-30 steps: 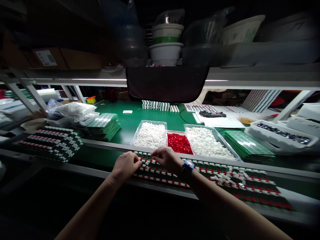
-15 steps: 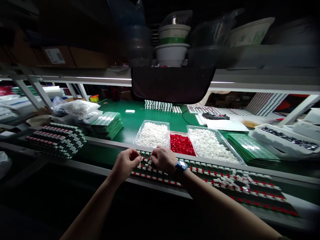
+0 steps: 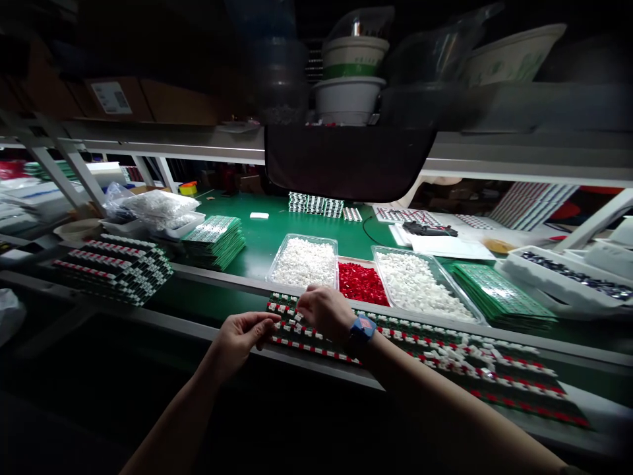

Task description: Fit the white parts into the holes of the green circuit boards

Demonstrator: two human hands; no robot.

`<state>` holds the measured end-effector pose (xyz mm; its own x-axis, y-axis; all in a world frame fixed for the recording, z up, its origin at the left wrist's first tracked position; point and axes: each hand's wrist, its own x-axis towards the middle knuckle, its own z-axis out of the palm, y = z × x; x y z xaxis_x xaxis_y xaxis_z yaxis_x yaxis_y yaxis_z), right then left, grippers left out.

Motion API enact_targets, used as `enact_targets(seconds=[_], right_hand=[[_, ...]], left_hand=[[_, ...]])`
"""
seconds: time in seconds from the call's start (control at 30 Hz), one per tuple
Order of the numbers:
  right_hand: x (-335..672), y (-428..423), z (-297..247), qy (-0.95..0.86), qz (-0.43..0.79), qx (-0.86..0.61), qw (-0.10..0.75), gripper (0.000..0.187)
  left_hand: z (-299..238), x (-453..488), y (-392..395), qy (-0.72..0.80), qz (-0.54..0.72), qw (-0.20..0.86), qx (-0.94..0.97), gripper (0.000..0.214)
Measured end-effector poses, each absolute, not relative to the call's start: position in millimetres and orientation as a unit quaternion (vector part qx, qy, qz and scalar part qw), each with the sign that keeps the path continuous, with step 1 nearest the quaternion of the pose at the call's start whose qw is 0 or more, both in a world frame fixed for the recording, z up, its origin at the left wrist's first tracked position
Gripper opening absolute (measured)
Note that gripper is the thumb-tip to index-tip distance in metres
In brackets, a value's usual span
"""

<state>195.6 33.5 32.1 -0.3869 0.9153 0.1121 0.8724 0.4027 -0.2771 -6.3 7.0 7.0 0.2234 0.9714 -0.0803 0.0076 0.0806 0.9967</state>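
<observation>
Circuit boards (image 3: 445, 359) lie in a long row along the near edge of the worktop (image 3: 257, 237), running from 12 o'clock toward 3 o'clock on my feed, studded with white and red pieces. The left hand (image 3: 242, 340) hovers at the row's near edge, its fingers curled and thumb drawn in, half closed. The right hand (image 3: 324, 313) is arched over the same boards, fingertips down among the white pieces. At this resolution I cannot tell whether either hand has hold of a piece.

Three trays sit side by side at 12 o'clock, just past the boards: a white-filled clear tray (image 3: 302, 262), a red-filled tray (image 3: 362, 284) and a second white-filled clear tray (image 3: 420, 285). That close grouping looks chosen to keep both colours within easy reach of both hands. I count two stacks of green boards, one at 11 o'clock (image 3: 215, 242) and one at 2 o'clock (image 3: 502, 295), probably kept on hand as supply. A larger stack of studded boards (image 3: 113, 269) sits at 10 o'clock, set well aside.
</observation>
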Motion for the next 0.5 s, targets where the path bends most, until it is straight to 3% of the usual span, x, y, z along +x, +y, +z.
enact_targets(seconds=[0.13, 0.5], right_hand=[[188.1, 29.5, 30.4, -0.873, 0.087, -0.470, 0.099, 0.020], [170.5, 31.4, 36.8, -0.845, 0.106, -0.523, 0.041, 0.020]], left_hand=[[6.5, -9.9, 7.0, 0.448, 0.398, 0.596, 0.534, 0.037], [7.5, -11.2, 11.8, 0.458, 0.398, 0.584, 0.538, 0.041]])
